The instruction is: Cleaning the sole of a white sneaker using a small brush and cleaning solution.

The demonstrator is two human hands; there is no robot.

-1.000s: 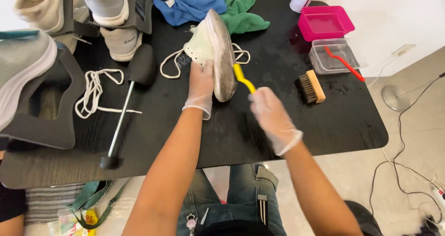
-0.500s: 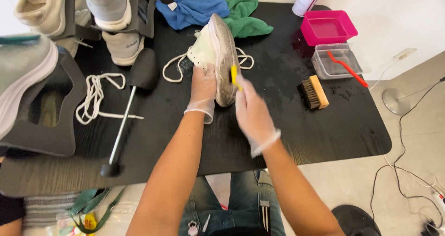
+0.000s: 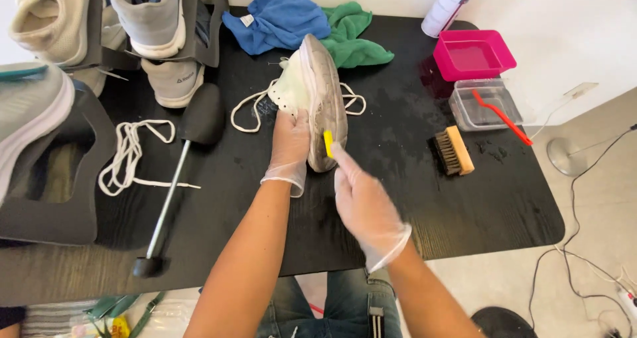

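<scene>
A white sneaker (image 3: 317, 89) stands on its side on the black table (image 3: 424, 198), its dirty grey sole facing right. My gloved left hand (image 3: 290, 145) grips its near end from the upper side. In my gloved right hand (image 3: 361, 198) is a yellow-handled brush (image 3: 328, 143), with only a short piece of the handle showing against the sole's near end. A loose white lace (image 3: 255, 102) trails from the sneaker onto the table.
A wooden brush (image 3: 454, 150) lies to the right, near a clear tub (image 3: 481, 105) with a red brush, a pink tub (image 3: 472, 54) and a spray can (image 3: 448, 6). Blue (image 3: 279, 19) and green (image 3: 352, 36) cloths lie behind. Shoes on stands, a lace (image 3: 129, 152) and a shoe tree (image 3: 179, 172) are left.
My right hand has moved left and toward me along the sole with the yellow brush, which now shows much less of its handle. My left hand keeps its hold on the sneaker.
</scene>
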